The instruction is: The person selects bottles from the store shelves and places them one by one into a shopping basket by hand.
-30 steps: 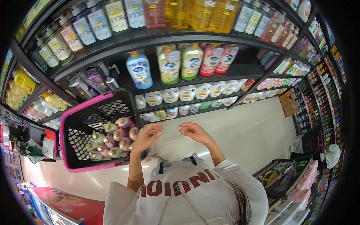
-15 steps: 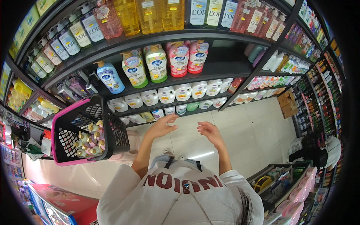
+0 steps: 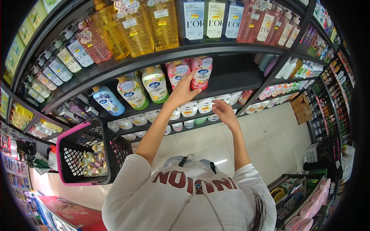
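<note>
My left hand (image 3: pixel 182 92) is raised to the middle shelf. Its stretched fingers lie along the left side of a pink pump bottle (image 3: pixel 202 72) with a red base, and its thumb points to the bottle's lower edge. Whether it presses on the bottle cannot be made out. Just left of those fingers stands a second pink bottle (image 3: pixel 177 71), partly covered by the hand. My right hand (image 3: pixel 226 114) hangs empty before the lower row of white bottles (image 3: pixel 189 109), fingers loosely bent and apart.
Further left on that shelf are a white-and-green bottle (image 3: pixel 155 85), a yellow-green one (image 3: pixel 132 92) and a blue one (image 3: pixel 108 101). Golden bottles (image 3: pixel 165 29) fill the shelf above. A black basket (image 3: pixel 119 148) with a pink rim, holding several bottles, is at left. Cardboard boxes (image 3: pixel 301 109) stand at right.
My left hand has moved up and forward from above the floor to the pink bottles. The right hand has shifted forward and slightly right. The shelves sit closer in the view.
</note>
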{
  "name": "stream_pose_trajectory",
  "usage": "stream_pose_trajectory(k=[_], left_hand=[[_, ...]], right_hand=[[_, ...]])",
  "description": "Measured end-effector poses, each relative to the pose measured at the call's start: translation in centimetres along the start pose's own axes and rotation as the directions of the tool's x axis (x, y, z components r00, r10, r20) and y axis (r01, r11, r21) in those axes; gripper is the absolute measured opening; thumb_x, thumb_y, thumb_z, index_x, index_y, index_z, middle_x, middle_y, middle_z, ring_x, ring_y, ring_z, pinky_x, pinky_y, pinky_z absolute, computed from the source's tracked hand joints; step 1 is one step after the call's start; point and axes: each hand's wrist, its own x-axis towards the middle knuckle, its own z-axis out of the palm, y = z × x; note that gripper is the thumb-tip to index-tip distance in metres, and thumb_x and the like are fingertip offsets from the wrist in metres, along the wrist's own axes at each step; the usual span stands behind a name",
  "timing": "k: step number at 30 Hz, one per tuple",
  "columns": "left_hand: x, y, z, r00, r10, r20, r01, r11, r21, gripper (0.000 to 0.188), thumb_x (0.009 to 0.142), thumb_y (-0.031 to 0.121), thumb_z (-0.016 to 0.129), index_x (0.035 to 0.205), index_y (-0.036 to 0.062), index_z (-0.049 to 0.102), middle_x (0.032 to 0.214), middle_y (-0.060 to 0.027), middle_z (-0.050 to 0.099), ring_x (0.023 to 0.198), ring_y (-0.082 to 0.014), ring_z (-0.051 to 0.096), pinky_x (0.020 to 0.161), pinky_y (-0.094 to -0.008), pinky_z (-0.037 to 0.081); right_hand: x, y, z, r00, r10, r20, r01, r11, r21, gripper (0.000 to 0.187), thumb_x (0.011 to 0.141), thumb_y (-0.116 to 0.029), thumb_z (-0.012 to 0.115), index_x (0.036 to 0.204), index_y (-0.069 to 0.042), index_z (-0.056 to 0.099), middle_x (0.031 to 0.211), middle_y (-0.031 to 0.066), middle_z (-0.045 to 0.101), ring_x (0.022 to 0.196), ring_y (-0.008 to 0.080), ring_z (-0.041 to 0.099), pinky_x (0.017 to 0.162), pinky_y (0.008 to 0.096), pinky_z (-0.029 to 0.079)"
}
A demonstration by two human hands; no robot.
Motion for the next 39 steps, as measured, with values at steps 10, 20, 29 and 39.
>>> stream_pose_trajectory(k=[10, 20, 29, 39], left_hand=[[7.1, -1.1, 2.4, 0.983, -0.039, -0.182, 0.059, 0.993, 0.105, 0.062, 0.073, 0.012, 0.068, 0.126, -0.001, 0.039, 0.113, -0.0258, 0.048, 0.108, -0.0421, 0.046, 0.091, -0.0426, 0.039], [11.1, -4.0, 3.9, 0.922, -0.163, -0.352, 0.269, 0.922, 0.278, 0.036, 0.071, 0.016, 0.069, 0.102, -0.0001, 0.058, 0.088, -0.0223, 0.061, 0.086, -0.0392, 0.058, 0.077, -0.0424, 0.047], [11.0, -3.1, 5.3, 0.91, -0.055, -0.411, 0.226, 0.897, 0.379, 0.038, 0.069, 0.02, 0.073, 0.101, 0.0029, 0.06, 0.089, -0.0188, 0.064, 0.076, -0.0358, 0.062, 0.071, -0.0429, 0.048], [8.4, 0.3, 5.7, 0.938, 0.039, -0.345, 0.13, 0.882, 0.453, 0.036, 0.069, 0.023, 0.074, 0.094, 0.0032, 0.059, 0.081, -0.017, 0.061, 0.076, -0.0352, 0.057, 0.069, -0.0418, 0.045]], right_hand=[[10.2, 1.5, -2.0, 1.0, 0.016, 0.009, -0.016, 0.999, -0.031, 0.074, 0.072, -0.021, 0.073, 0.134, -0.005, 0.035, 0.126, 0.0271, 0.045, 0.109, 0.0332, 0.054, 0.087, 0.0384, 0.047], [20.8, 1.6, -2.0, 0.987, -0.158, 0.025, 0.16, 0.965, -0.206, 0.084, 0.062, -0.022, 0.077, 0.131, 0.0, 0.035, 0.116, 0.0276, 0.053, 0.109, 0.04, 0.052, 0.091, 0.0398, 0.043], [20.4, 1.9, -2.2, 0.986, -0.14, 0.091, 0.153, 0.975, -0.161, 0.09, 0.054, -0.019, 0.083, 0.127, 0.002, 0.035, 0.118, 0.0203, 0.055, 0.106, 0.0305, 0.056, 0.09, 0.0352, 0.045], [18.1, 3.3, -2.7, 0.959, -0.163, 0.233, 0.162, 0.986, 0.026, 0.078, 0.047, -0.016, 0.086, 0.114, -0.005, 0.047, 0.103, 0.0093, 0.059, 0.096, 0.0194, 0.056, 0.086, 0.0308, 0.044]])
